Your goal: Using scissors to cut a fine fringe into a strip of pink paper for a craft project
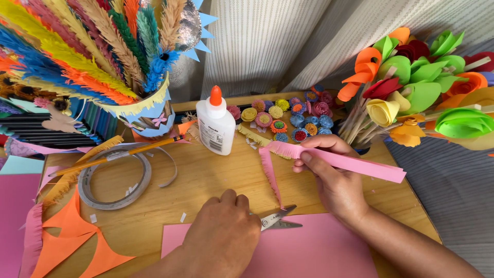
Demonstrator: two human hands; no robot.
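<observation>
Cutting fringed paper at a craft table.
Left hand (224, 234) gripping scissors (278, 220); right hand (329, 175) pinching pink fringed strip (334, 159) near glue bottle (215, 126).

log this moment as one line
left hand: on scissors | right hand: holds fringed pink paper strip | glue bottle: upright behind

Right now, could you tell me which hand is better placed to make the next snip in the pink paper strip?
Likely the left hand: it lies on the scissors, whose blades point at the pink strip held by the right hand.
</observation>
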